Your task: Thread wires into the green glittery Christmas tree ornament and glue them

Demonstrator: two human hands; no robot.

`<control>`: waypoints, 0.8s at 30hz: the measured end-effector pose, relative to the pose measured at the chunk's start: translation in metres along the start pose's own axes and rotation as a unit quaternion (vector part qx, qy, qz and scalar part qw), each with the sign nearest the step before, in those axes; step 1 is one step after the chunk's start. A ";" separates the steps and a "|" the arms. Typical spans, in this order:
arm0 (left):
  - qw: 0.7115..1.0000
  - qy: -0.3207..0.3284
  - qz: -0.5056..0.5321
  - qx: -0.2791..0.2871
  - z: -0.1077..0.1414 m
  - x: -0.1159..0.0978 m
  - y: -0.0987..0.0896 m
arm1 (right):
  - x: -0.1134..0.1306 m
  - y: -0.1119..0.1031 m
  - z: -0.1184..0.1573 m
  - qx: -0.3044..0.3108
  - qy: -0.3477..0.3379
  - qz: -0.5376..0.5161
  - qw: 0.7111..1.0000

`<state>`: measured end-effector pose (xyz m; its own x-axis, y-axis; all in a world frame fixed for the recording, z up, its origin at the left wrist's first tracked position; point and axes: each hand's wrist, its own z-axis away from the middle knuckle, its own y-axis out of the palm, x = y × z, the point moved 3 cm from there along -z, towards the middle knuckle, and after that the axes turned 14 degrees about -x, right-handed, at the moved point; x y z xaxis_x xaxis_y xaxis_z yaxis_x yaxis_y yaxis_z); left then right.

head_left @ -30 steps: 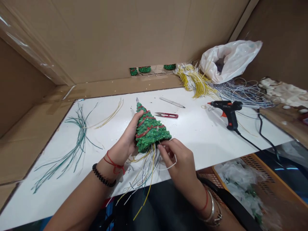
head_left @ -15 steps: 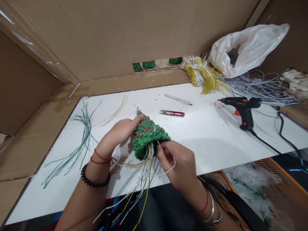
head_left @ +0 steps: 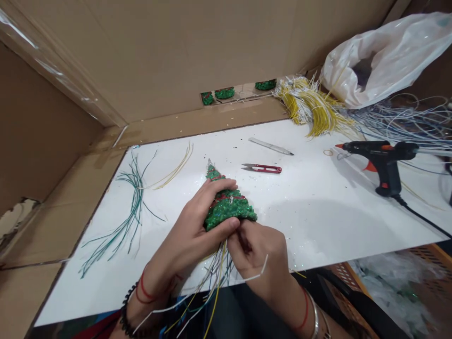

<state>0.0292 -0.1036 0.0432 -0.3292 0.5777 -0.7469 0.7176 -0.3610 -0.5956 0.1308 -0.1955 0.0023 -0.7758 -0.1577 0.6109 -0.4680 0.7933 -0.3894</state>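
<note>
A green glittery cone-shaped tree [head_left: 229, 212] with red trim lies tilted over the white board, its tip pointing away. My left hand [head_left: 197, 221] wraps round its left side, fingers across the front and thumb at the base rim. At the base opening, my right hand [head_left: 259, 249] has its fingers pinched on a white wire [head_left: 259, 271], whose end sticks out past the palm. White, yellow and green wires [head_left: 219, 273] hang from the base toward my lap. The inside of the tree is hidden.
Red thread snips [head_left: 263, 168] and a white pen [head_left: 271, 146] lie beyond the tree. Green wires [head_left: 134, 202] are at left. A black glue gun [head_left: 386, 162], yellow wire bundle [head_left: 318, 110] and plastic bag [head_left: 381, 61] stand at right. An orange crate [head_left: 356, 287] is below.
My left hand has moved down the tree, its thumb now at the base rim. The base opening has turned out of view. The whole view has shifted slightly.
</note>
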 end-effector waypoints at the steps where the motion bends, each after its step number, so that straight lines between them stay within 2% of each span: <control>1: 1.000 -0.001 0.006 -0.015 0.002 0.002 0.002 | 0.000 0.001 0.000 0.004 0.004 -0.003 1.000; 7: 0.994 0.049 0.038 -0.086 0.014 0.005 0.010 | 0.003 0.005 0.003 0.003 -0.025 -0.014 1.000; 11: 0.992 0.058 0.049 -0.096 0.017 0.006 0.012 | 0.005 0.006 0.002 0.000 -0.051 0.005 0.999; 24: 0.989 0.076 0.036 -0.118 0.018 0.006 0.015 | 0.002 0.006 0.004 0.035 -0.051 0.004 0.998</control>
<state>0.0270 -0.1183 0.0247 -0.1891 0.6671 -0.7205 0.8653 -0.2336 -0.4434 0.1245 -0.1937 -0.0012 -0.8174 -0.2138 0.5350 -0.4871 0.7523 -0.4436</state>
